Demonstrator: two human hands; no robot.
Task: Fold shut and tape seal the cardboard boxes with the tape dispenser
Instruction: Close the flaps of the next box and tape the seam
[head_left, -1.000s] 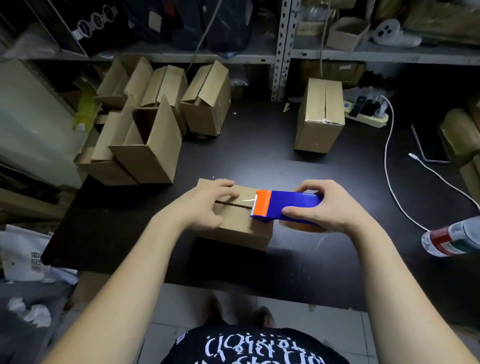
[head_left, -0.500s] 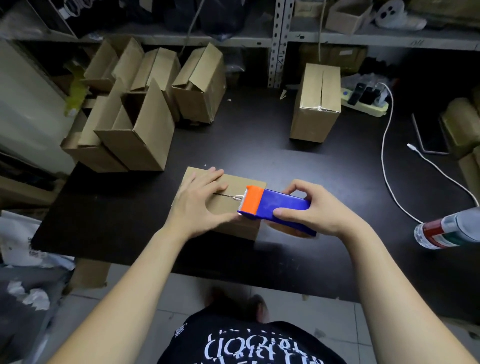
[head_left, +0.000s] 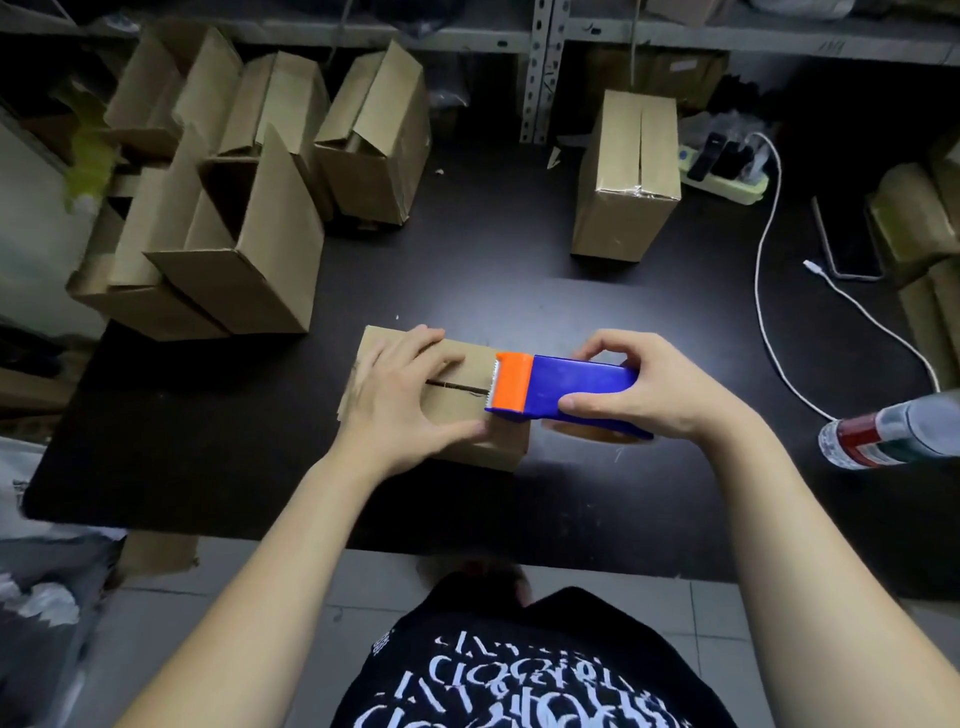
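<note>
While left hand (head_left: 400, 400) presses box (head_left: 470, 364), right hand (head_left: 644, 395) grips dispenser (head_left: 571, 387).

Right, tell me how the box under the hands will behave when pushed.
Probably light and apt to slide: the box is small, and the left hand presses flat on it, seemingly steadying it. Its top likely flexes, since the flap seam gapes ahead of the dispenser.
</note>
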